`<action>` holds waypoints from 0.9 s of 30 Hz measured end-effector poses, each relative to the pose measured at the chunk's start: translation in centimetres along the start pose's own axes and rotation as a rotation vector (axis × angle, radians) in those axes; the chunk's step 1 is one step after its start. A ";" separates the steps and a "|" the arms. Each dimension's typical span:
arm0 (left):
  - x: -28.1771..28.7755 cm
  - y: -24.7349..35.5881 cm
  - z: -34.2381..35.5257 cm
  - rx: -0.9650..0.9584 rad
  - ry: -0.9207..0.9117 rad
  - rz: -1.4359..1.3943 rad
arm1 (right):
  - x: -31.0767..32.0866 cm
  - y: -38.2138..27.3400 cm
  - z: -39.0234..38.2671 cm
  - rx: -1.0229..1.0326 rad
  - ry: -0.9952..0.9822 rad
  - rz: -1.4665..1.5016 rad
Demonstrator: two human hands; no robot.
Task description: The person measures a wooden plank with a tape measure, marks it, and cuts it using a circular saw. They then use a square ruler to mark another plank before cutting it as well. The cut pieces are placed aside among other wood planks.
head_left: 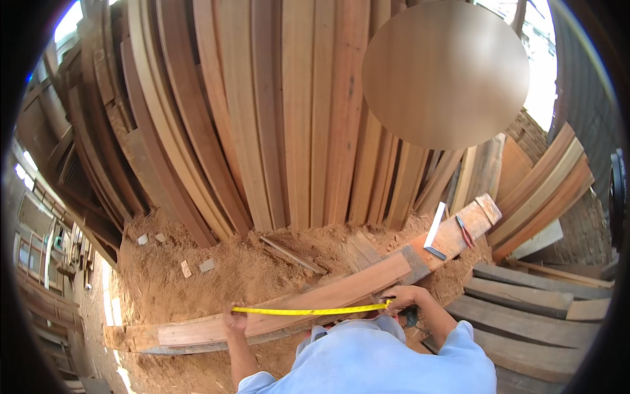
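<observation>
A yellow tape measure (308, 311) is stretched low over a reddish plank (361, 279) on a long work board (128, 338). My left hand (235, 322) pinches the tape's left end near the plank. My right hand (405, 299) is closed around the tape's other end, with the case mostly hidden by the fingers. Up the board to the right lie a carpenter's square (434, 230) with a pale blade and dark handle, and red-handled pliers (466, 231).
Tall timber boards (298, 131) stand upright beyond sawdust-covered ground (170, 282) with small offcuts. Dark, weathered planks (512, 318) are stacked at the lower right, and more boards (538, 197) lean at the right. More timber (92, 151) stands at the left. A blurred oval hides part of the upper right.
</observation>
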State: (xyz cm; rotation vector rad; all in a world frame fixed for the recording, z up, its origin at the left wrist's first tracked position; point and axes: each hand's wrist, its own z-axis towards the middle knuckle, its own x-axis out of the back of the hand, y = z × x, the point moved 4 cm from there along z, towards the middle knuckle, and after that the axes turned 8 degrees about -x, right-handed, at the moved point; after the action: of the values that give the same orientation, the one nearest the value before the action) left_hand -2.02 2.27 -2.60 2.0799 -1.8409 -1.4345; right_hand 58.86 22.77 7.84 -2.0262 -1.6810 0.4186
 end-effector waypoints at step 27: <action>11.3 7.3 -5.8 -0.377 0.462 0.351 | -5.6 -16.1 8.9 0.197 0.063 -0.321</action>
State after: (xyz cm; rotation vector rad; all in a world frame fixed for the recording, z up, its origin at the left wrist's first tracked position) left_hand -5.38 -11.92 -2.05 1.6303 -1.5123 -1.0105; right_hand 39.70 20.99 8.59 -1.5796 -1.8086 0.3869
